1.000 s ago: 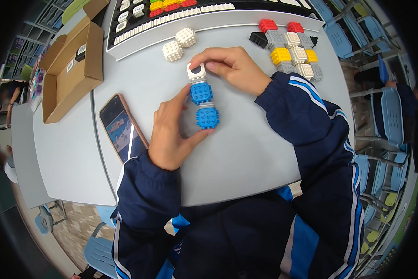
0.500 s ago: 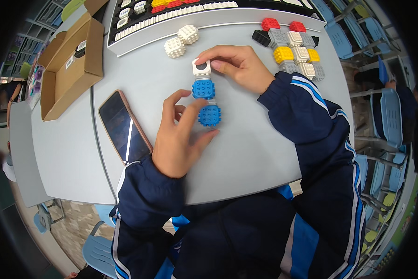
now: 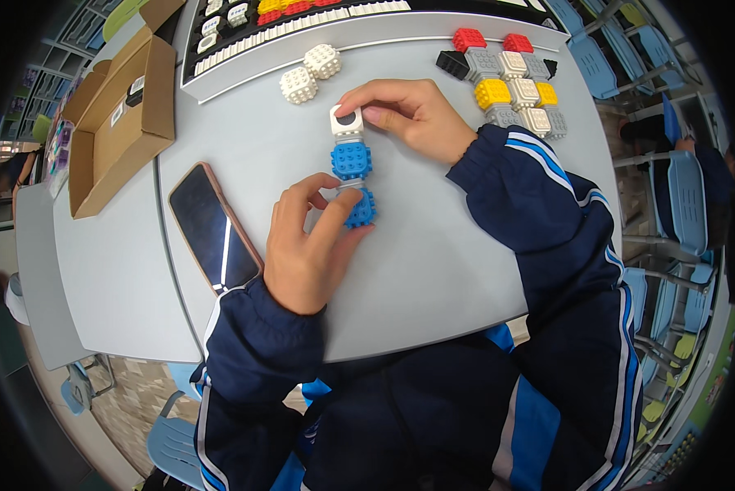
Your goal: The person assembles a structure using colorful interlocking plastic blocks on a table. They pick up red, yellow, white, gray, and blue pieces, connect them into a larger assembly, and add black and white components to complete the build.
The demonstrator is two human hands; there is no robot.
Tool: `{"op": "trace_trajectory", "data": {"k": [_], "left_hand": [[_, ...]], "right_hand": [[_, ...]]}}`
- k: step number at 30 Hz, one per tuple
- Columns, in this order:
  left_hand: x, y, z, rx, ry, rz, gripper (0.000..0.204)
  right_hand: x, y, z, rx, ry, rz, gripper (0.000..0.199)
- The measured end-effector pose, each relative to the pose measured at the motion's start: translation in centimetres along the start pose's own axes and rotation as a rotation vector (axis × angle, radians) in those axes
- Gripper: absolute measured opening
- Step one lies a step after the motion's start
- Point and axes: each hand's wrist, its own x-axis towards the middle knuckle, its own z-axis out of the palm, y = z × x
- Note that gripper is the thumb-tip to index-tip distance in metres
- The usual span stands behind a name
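Note:
A short row of joined building blocks lies on the table in front of me: a white block [image 3: 347,119] with a dark round spot, a blue studded block [image 3: 351,161], and a nearer blue studded block [image 3: 361,211]. Thin pale connectors show between them. My left hand [image 3: 306,245] is closed round the nearer blue block, thumb on its near side and fingers partly covering it. At the far end, my right hand [image 3: 420,119] pinches the white block between thumb and index finger. Two white studded blocks [image 3: 298,85] touch each other beyond the row.
A grey, white, yellow, red and black block assembly [image 3: 519,92] lies at the far right. Across the back stands a white tray [image 3: 433,29] of parts. A phone [image 3: 214,221] lies left of my left hand, with an open cardboard box [image 3: 156,102] behind it.
My left fingers have closed onto the nearer blue block, from being spread around it. The row now bends slightly at its near end. The right hand keeps its pinch on the white block.

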Motion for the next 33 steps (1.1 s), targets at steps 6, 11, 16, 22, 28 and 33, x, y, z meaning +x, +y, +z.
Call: {"op": "trace_trajectory", "data": {"k": [6,11,16,22,28,33], "left_hand": [[0.1,-0.5,-0.1,-0.076,0.002,0.021,0.052],[0.2,-0.8,0.2,-0.196,0.019,-0.035,0.059],[0.5,-0.7,0.1,-0.267,0.034,-0.128,0.093],[0.5,-1.6,1.1,-0.236,0.009,-0.100,0.132],[0.3,-1.9,1.6,-0.318,-0.041,-0.064,0.133],[0.3,-1.5,1.3,-0.328,-0.080,-0.129,0.126]], "right_hand": [[0.0,-0.2,0.2,-0.015,-0.029,-0.005,0.029],[-0.4,0.0,0.1,0.046,-0.032,0.001,0.027],[-0.7,-0.9,-0.2,0.106,-0.145,0.032,0.054],[-2.2,-1.9,0.1,-0.099,-0.311,-0.123,0.116],[-3.4,-2.0,1.5,-0.238,-0.315,-0.195,0.127],[-3.9,-2.5,1.8,-0.148,-0.237,-0.154,0.114]]}}
